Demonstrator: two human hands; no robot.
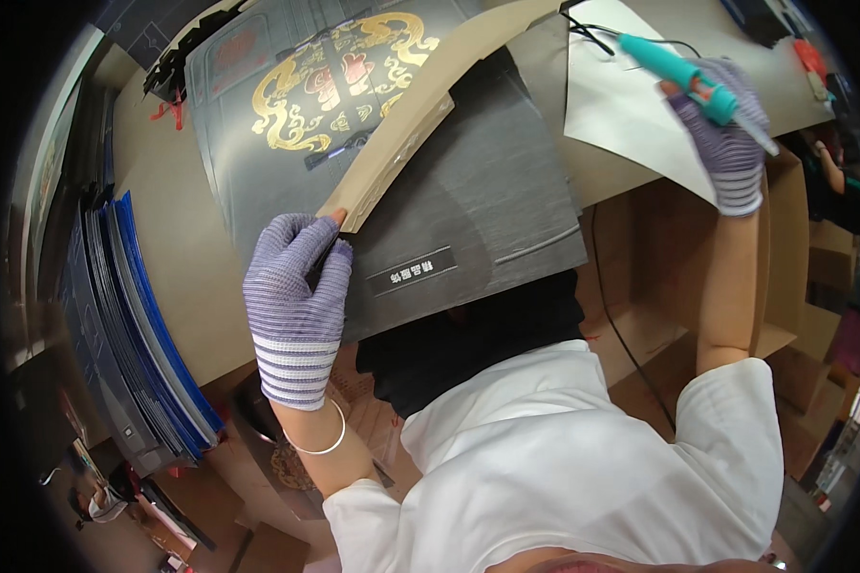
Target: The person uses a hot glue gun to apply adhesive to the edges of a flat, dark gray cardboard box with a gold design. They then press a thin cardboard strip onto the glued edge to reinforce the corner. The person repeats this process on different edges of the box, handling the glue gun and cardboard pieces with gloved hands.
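A: What am I seeing at the hands?

B: I'm seeing the gloved left hand [296,301] pinching a tan cardboard strip [420,105] over the dark printed box sheet [449,210]. The right hand [726,143] is gripping a teal glue gun [683,72] above white paper [621,105].

A: Risks?

B: I'm judging glue could drip, or the strip slip askew.

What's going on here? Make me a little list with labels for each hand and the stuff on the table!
left hand: left hand in a striped knit glove, pinching the lower end of a tan cardboard strip
right hand: right hand, gloved too, gripping a teal corded tool
under the strip: dark flat box sheet with gold ornament, lying on the table
near the tool: white paper sheet
at the left: stack of blue-edged sheets
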